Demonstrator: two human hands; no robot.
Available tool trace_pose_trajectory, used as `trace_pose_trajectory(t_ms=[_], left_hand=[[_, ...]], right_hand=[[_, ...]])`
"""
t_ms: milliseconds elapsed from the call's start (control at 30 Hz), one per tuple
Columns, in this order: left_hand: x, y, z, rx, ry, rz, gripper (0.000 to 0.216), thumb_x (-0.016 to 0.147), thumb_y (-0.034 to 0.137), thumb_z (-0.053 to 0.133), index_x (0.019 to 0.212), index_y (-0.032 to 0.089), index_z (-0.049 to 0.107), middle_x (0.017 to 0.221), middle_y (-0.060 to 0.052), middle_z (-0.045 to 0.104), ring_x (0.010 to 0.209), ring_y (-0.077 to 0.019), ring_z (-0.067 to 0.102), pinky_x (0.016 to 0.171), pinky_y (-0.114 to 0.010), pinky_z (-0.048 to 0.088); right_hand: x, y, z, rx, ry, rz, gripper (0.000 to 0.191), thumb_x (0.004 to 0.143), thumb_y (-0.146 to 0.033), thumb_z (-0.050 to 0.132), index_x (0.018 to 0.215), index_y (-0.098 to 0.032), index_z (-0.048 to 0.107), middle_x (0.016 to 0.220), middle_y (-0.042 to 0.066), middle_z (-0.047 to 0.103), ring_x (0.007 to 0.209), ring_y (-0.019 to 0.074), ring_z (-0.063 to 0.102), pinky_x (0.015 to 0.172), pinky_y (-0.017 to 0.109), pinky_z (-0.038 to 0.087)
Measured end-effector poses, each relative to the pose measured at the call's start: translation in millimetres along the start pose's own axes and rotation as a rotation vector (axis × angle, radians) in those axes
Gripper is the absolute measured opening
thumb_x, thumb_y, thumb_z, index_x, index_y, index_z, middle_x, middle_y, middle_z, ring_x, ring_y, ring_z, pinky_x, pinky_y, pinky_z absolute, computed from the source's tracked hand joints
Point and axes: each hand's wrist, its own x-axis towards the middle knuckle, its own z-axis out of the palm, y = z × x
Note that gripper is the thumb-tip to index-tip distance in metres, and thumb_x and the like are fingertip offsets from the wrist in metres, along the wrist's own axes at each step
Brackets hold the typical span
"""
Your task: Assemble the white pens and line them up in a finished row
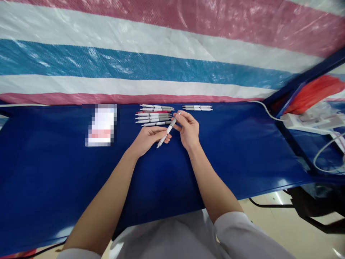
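I hold one white and grey pen (168, 131) slantwise between both hands above the blue table (54, 169). My left hand (149, 138) is closed round its lower end. My right hand (188, 128) pinches its upper end with the fingertips. Just beyond my hands lies a group of several similar pens (154, 115) side by side. A smaller pair of pens (197, 107) lies apart to the right of that group, near the table's far edge.
A blurred white and pink card (101, 125) lies on the table's left part. A striped tarp (161, 54) hangs behind. At the right are a white power strip (304, 122), white cables (323, 151) and a red bag (312, 91).
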Motion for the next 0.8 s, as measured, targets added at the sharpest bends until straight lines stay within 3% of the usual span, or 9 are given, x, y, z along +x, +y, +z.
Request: trace_pose_trajectory(t_ms=[267, 467, 533, 667, 800], left_hand=[[-0.9, -1.2, 12.8, 0.210, 0.183, 0.146, 0.032, 0.071, 0.040, 0.082, 0.093, 0.016, 0.076, 0.078, -0.005, 0.075, 0.068, -0.0180, 0.070, 0.069, -0.030, 0.057], [-4.2, 5.5, 7.5, 0.007, -0.028, -0.034, 0.034, 0.079, 0.047, 0.074, 0.089, 0.015, 0.076, 0.080, -0.008, 0.076, 0.069, -0.0190, 0.071, 0.072, -0.033, 0.059], [-4.8, 5.9, 6.6, -0.006, -0.040, -0.032, 0.034, 0.080, 0.047, 0.073, 0.091, 0.015, 0.076, 0.083, -0.008, 0.076, 0.071, -0.0190, 0.072, 0.073, -0.033, 0.059], [-4.3, 3.4, 10.5, 0.132, 0.092, 0.092, 0.035, 0.075, 0.041, 0.079, 0.099, 0.016, 0.075, 0.084, -0.006, 0.076, 0.072, -0.0184, 0.071, 0.074, -0.032, 0.058], [-2.0, 0.5, 15.4, 0.216, 0.196, 0.191, 0.032, 0.071, 0.037, 0.082, 0.094, 0.016, 0.075, 0.083, -0.004, 0.075, 0.066, -0.0155, 0.067, 0.070, -0.030, 0.057]], right_hand=[[-1.8, 0.9, 0.4, 0.019, 0.009, -0.051, 0.024, 0.064, -0.030, 0.084, 0.084, -0.024, 0.072, 0.080, -0.004, 0.076, 0.075, 0.0120, 0.072, 0.066, 0.022, 0.062], [-4.8, -3.2, 1.1, 0.044, -0.060, -0.014, 0.020, 0.067, -0.029, 0.080, 0.085, -0.023, 0.073, 0.085, -0.002, 0.077, 0.076, 0.0138, 0.073, 0.066, 0.025, 0.062], [-4.7, -4.5, 0.5, 0.048, -0.073, 0.003, 0.020, 0.068, -0.029, 0.079, 0.086, -0.023, 0.073, 0.086, -0.001, 0.077, 0.077, 0.0143, 0.073, 0.066, 0.025, 0.062], [-3.0, -5.4, -0.8, 0.061, -0.027, -0.009, 0.019, 0.068, -0.028, 0.078, 0.085, -0.023, 0.072, 0.086, -0.002, 0.077, 0.078, 0.0139, 0.072, 0.067, 0.025, 0.062], [-2.7, -4.8, -0.7, 0.041, -0.012, -0.035, 0.021, 0.067, -0.031, 0.079, 0.086, -0.024, 0.071, 0.089, -0.002, 0.075, 0.079, 0.0131, 0.071, 0.068, 0.026, 0.061]])
